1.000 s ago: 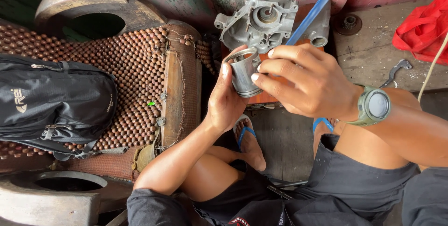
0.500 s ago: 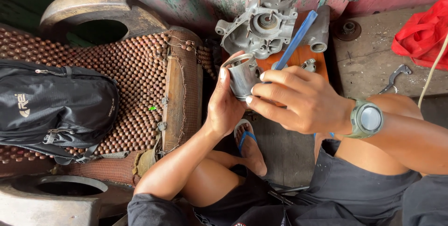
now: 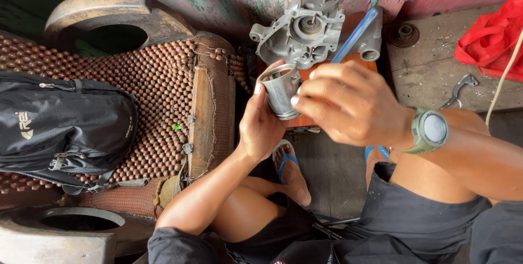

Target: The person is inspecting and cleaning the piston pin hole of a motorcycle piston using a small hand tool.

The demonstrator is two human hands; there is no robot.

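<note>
1. Left hand (image 3: 261, 125) has the metal piston (image 3: 280, 92) cupped, fingers wrapped round the far side of its skirt, thumb up along the near rim; the open end faces up and toward ten o'clock.
2. Right hand (image 3: 348, 103) is closed over a blue-handled tool (image 3: 357, 35), its handle sticking out toward one o'clock. The fingertips crowd against the piston at its three o'clock side. The tool's working end is hidden behind the knuckles, so whether it touches the piston I cannot tell.
3. The piston sits mid-air, centre frame, above the person's knees and a blue flip-flop (image 3: 287, 163) at six o'clock.
4. At twelve o'clock from the piston, a grey engine crankcase (image 3: 299, 32) rests on a small orange stool (image 3: 348, 24).
5. Off at nine o'clock, a black backpack (image 3: 65, 125) lies on a beaded seat cover (image 3: 163, 89). At three o'clock, a wrench (image 3: 457, 89) on the concrete, a red bag (image 3: 490, 40) beyond it.
6. Risk, as I read it: the piston is held only by a bare palm, probably oily. A hard push from the tool could twist it loose and drop it onto the foot or floor, or the tip could skid off and catch the left thumb.
</note>
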